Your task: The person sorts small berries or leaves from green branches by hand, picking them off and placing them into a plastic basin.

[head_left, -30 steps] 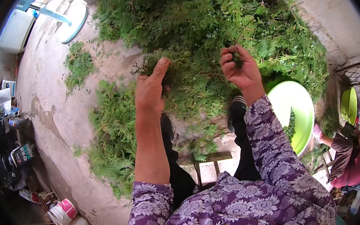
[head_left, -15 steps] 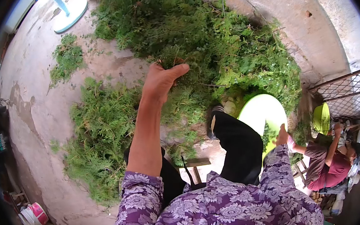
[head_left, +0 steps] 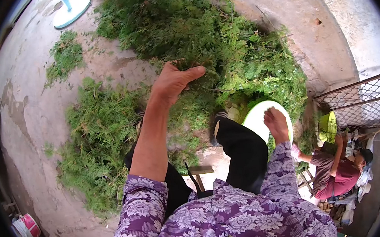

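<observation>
From where I stand, a white plastic bucket with a pink panel (head_left: 26,230) sits at the far left, then a small clump of green cuttings (head_left: 64,55) near a round pale-blue stand base (head_left: 72,11) on the concrete. A loose heap of feathery green branches (head_left: 99,140) lies nearer the person in the purple floral shirt (head_left: 199,223). The left hand (head_left: 175,81) grasps dark green sprigs (head_left: 192,64), thumb extended, before a large pile of leafy evergreen branches (head_left: 257,63). Beside that pile stands a round lime-green basin with a bright white-looking interior (head_left: 254,118); over it hangs the right hand (head_left: 275,122), fingers curled, and I cannot tell whether it holds anything. Farther right, a co-worker in maroon (head_left: 342,175) sits near a yellow-green basin (head_left: 327,126).
</observation>
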Available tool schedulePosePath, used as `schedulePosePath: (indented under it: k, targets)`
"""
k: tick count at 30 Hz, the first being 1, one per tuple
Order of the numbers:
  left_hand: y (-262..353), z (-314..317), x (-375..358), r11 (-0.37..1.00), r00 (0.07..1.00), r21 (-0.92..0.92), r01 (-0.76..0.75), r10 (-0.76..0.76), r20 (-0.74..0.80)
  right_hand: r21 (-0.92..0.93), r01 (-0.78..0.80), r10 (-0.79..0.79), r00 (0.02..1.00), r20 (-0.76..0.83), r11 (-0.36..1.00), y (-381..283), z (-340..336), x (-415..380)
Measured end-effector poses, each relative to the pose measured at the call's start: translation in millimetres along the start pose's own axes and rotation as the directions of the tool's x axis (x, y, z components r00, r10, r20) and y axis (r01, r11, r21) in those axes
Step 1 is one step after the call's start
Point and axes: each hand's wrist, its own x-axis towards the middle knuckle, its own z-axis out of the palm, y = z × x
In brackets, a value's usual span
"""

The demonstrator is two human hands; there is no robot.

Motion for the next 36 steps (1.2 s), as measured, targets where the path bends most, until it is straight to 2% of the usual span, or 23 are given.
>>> schedulePosePath:
  k: [1, 3, 5, 6, 8, 9, 11, 15, 17, 21, 24, 26, 27, 29, 30, 32, 33, 35, 36]
  targets:
    - [-4, 3, 0, 0.999, 0.999, -0.039, -0.023, 0.022, -0.028, -0.027, 0.003, 0.0, 0.997, 0.076, 1.0, -3, 40, 0]
    - [-5, 1, 2, 0.996, 0.997, -0.07, -0.048, 0.043, -0.066, -0.072, 0.016, 0.01, 0.938, 0.347, 0.997, -5, 102, 3]
    - [-4, -5, 4, 0.998, 0.998, 0.066, 0.02, -0.024, 0.065, -0.079, 0.088, -0.033, 0.851, 0.524, 0.993, -10, 159, -9]
    - [-3, -6, 4, 0.997, 0.998, 0.073, 0.024, -0.028, 0.052, -0.076, 0.078, -0.026, 0.846, 0.533, 0.994, -7, 176, -8]
    - [-2, -4, 4, 0.986, 0.996, 0.145, 0.078, -0.084, 0.035, 0.093, 0.216, -0.223, 0.721, 0.656, 0.972, -2, 201, -3]
    - [-6, -3, 6, 0.985, 0.995, 0.15, 0.087, -0.092, 0.025, 0.097, 0.203, -0.216, 0.721, 0.659, 0.974, -5, 208, -1]
    - [-14, -2, 11, 0.992, 0.999, 0.126, 0.031, -0.035, 0.029, -0.017, 0.265, -0.165, 0.648, 0.743, 0.964, -11, 217, 1]
    - [-20, 4, 16, 0.992, 0.999, 0.116, 0.04, -0.044, 0.033, 0.01, 0.29, -0.225, 0.719, 0.658, 0.957, -3, 232, -6]
    - [-14, 11, 13, 0.981, 0.995, 0.169, 0.098, -0.101, 0.01, -0.064, 0.343, -0.238, 0.764, 0.6, 0.937, 3, 226, 3]
    - [-35, 17, 23, 0.956, 0.995, 0.279, 0.09, -0.098, 0.013, 0.024, 0.247, -0.211, 0.768, 0.605, 0.969, 1, 211, 7]
    - [-38, 28, 27, 0.96, 0.994, 0.273, 0.059, -0.081, 0.069, -0.014, 0.264, -0.201, 0.766, 0.611, 0.964, -3, 197, 18]
    - [-39, 33, 31, 0.933, 0.981, 0.33, 0.148, -0.18, 0.068, -0.111, 0.357, -0.222, 0.764, 0.606, 0.928, -8, 189, 23]
    - [-42, 37, 33, 0.93, 0.98, 0.335, 0.151, -0.185, 0.073, -0.107, 0.353, -0.223, 0.768, 0.6, 0.929, -10, 186, 23]
    - [-47, 44, 33, 0.97, 0.986, 0.233, 0.075, -0.108, 0.13, -0.027, 0.241, -0.17, 0.756, 0.632, 0.97, -13, 181, 24]
    - [-47, 47, 32, 0.968, 0.984, 0.237, 0.08, -0.114, 0.133, -0.024, 0.237, -0.17, 0.761, 0.627, 0.971, -12, 177, 25]
    - [-41, 55, 30, 0.99, 0.975, 0.078, 0.117, -0.13, 0.183, 0.017, 0.196, -0.152, 0.696, 0.702, 0.98, -10, 171, 30]
    - [-41, 56, 29, 0.99, 0.974, 0.081, 0.12, -0.133, 0.185, 0.021, 0.195, -0.153, 0.698, 0.699, 0.981, -11, 170, 30]
    - [-41, 58, 28, 0.979, 0.948, -0.05, 0.199, -0.179, 0.265, 0.119, 0.046, -0.119, 0.672, 0.731, 0.992, -16, 166, 28]
    - [-40, 60, 28, 0.978, 0.946, -0.046, 0.201, -0.182, 0.268, 0.122, 0.045, -0.121, 0.675, 0.728, 0.991, -19, 164, 26]
